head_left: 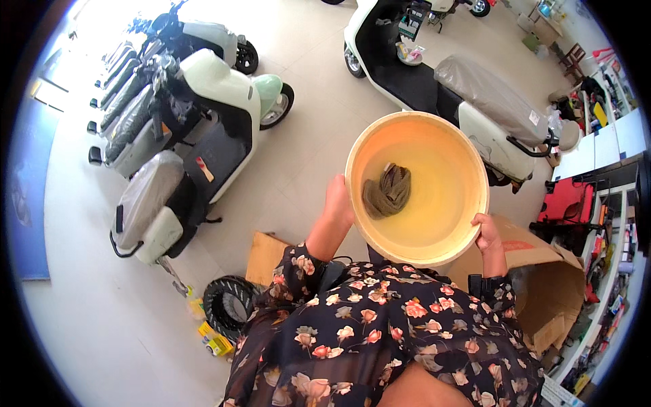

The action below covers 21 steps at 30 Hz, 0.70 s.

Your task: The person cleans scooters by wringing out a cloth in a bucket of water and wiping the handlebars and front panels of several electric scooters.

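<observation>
A round, pale yellow plastic bucket [418, 117] is held up in front of my body, its mouth facing me. My left hand [338, 200] grips its left side, with most of the fingers hidden behind the wall. On the lower right, my right hand [487, 233] is closed over the rim. A crumpled brown-olive cloth [388, 192] lies inside, left of the middle. The bottom has a smooth sheen like shallow liquid, though I cannot tell for sure.
White scooters [224, 85] stand in a row at the left. Another scooter [491, 139] with a plastic-wrapped seat is just beyond the bucket. An open cardboard box [556, 271], a black tyre [227, 302] and a wooden board [266, 258] lie near me. Crowded shelves [614, 271] line the right.
</observation>
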Available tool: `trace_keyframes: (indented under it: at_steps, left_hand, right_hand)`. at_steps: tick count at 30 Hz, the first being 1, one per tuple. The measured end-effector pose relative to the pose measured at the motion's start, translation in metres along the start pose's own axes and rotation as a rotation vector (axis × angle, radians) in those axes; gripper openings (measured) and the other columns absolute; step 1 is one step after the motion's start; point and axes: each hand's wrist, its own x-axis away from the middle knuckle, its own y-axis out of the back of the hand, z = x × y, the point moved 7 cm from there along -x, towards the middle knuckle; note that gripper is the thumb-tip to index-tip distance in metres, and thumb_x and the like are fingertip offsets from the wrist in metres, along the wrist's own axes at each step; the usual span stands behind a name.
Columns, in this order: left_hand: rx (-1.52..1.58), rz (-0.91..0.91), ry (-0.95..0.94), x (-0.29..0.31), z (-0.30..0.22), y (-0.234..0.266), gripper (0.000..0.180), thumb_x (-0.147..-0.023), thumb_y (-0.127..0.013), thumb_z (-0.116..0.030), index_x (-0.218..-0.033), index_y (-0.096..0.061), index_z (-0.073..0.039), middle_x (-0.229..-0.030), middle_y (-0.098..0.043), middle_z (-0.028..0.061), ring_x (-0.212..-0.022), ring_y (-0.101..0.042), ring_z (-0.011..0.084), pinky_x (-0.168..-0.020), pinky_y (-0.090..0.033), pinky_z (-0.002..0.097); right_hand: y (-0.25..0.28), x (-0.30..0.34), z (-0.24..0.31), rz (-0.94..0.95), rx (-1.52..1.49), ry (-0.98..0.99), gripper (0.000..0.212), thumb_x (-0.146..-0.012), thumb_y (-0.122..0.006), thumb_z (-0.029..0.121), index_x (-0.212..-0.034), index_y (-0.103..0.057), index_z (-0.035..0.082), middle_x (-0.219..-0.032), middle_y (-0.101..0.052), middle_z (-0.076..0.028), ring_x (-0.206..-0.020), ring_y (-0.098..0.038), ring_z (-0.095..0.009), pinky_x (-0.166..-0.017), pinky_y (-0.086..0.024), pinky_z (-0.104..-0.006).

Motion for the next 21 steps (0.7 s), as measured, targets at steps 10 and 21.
trace_keyframes:
  at_steps: [10, 21]
  left_hand:
    - [0.100, -0.204, -0.082, -0.260, -0.190, -0.089, 0.031, -0.096, -0.036, -0.018, -0.106, -0.056, 0.004, -0.101, -0.063, 0.0148, -0.093, -0.062, 0.0250, -0.082, -0.053, 0.0401]
    - [0.112, -0.214, -0.183, -0.449, -0.387, -0.080, 0.032, -0.095, -0.037, -0.020, -0.107, -0.055, 0.004, -0.104, -0.062, 0.0155, -0.092, -0.063, 0.0267, -0.080, -0.054, 0.0422]
  right_hand:
    - [-0.179, -0.285, 0.240, 0.101, 0.176, 0.022, 0.057, -0.065, -0.049, 0.001, -0.120, -0.049, -0.011, -0.101, -0.061, -0.018, -0.087, -0.065, -0.030, -0.075, -0.056, -0.0383]
    - [-0.382, -0.470, 0.344, 0.209, 0.162, 0.025, 0.058, -0.064, -0.048, -0.001, -0.122, -0.049, -0.010, -0.103, -0.061, -0.019, -0.088, -0.065, -0.031, -0.078, -0.057, -0.0388]
